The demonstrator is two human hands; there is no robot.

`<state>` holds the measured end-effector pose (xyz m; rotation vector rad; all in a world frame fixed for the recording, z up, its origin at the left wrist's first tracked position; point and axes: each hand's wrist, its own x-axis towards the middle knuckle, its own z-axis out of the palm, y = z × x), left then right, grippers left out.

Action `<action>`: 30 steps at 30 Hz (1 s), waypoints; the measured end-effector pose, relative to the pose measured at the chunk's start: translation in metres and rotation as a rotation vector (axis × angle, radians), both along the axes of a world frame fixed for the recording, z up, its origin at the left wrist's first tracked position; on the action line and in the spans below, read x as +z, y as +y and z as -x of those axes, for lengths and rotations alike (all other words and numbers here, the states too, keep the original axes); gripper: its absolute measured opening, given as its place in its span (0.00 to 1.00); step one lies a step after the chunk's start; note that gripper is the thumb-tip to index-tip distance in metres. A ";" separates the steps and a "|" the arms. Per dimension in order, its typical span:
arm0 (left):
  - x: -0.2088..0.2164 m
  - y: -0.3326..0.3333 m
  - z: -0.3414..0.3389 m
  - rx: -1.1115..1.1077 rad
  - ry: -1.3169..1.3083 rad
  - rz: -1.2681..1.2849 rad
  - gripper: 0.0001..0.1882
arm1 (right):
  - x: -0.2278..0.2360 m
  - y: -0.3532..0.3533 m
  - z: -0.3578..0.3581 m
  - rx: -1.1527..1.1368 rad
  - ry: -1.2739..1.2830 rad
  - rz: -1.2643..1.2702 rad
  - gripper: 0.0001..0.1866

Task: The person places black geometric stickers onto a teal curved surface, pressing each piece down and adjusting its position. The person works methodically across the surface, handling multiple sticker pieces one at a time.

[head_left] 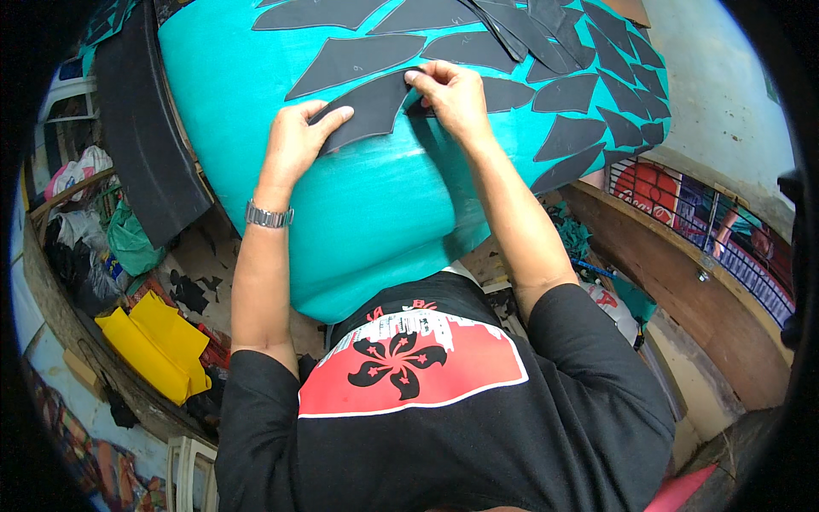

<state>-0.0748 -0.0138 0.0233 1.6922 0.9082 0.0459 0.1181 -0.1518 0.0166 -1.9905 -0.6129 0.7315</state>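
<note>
At twelve o'clock: our left hand (294, 141), right hand (455, 98), nearly closed, pinch black panel (368, 109) by ends, likely steadying it.

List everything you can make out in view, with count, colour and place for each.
Held piece: one, black, between both hands
Cut pieces: many, black, across the sheet's far and right parts
Sheet: one, teal, beneath the cut pieces
Long strip: one, black, left of the teal sheet
Folded sheet: one, yellow, lower left
Bag: one, green, left
Railing: one, dark, right
Other clutter: uncounted, mixed colours, both sides, too jumbled to tell apart
Watch: one, silver, left wrist
T-shirt: one, black with red-and-white print, bottom centre
Left grip: one, bare, held piece's left end
Right grip: one, bare, held piece's upper right corner
</note>
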 end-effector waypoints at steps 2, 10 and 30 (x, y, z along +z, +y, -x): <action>0.003 0.004 -0.010 -0.017 0.006 -0.003 0.20 | -0.001 0.000 -0.008 0.018 -0.137 0.073 0.11; 0.001 0.011 -0.038 -0.087 0.081 -0.089 0.20 | -0.007 0.003 -0.026 -0.045 -0.179 0.172 0.14; -0.001 0.007 -0.038 -0.073 0.148 -0.126 0.21 | -0.008 0.003 -0.018 0.009 -0.413 0.256 0.16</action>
